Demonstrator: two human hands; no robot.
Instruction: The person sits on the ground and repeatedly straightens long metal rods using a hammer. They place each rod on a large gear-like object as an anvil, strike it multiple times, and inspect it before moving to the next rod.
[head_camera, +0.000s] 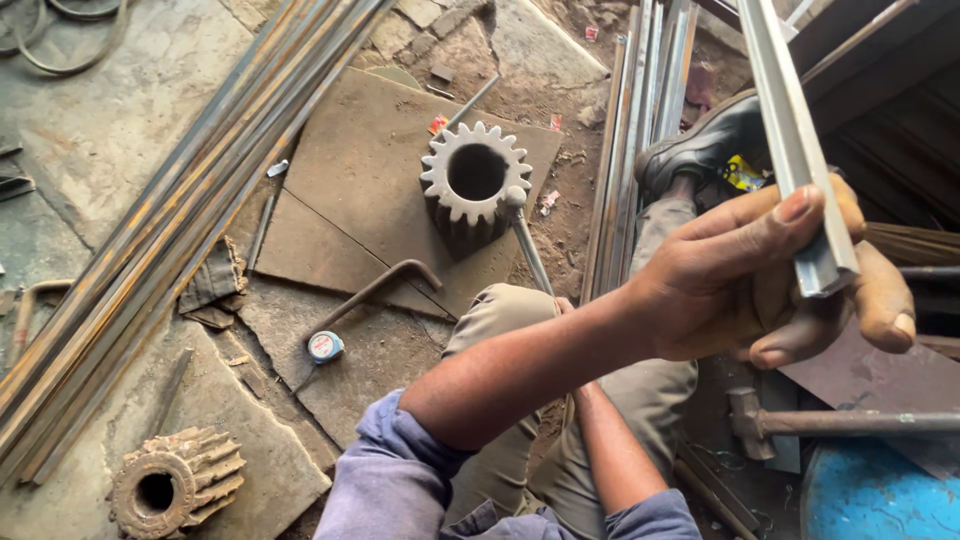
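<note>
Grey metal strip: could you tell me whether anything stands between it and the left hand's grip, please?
Nothing visible does: the left hand already holds the grey metal strip by its near end, thumb pressed on its face.

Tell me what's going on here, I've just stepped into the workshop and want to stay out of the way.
A person in a purple-sleeved shirt sits on the ground. Their left hand grips the end of a pale grey angled metal bar, raised near the camera. Their right hand is hidden behind the left forearm, near a thin steel rod that leans against a large toothed grey gear standing on a rusty flat plate.
</note>
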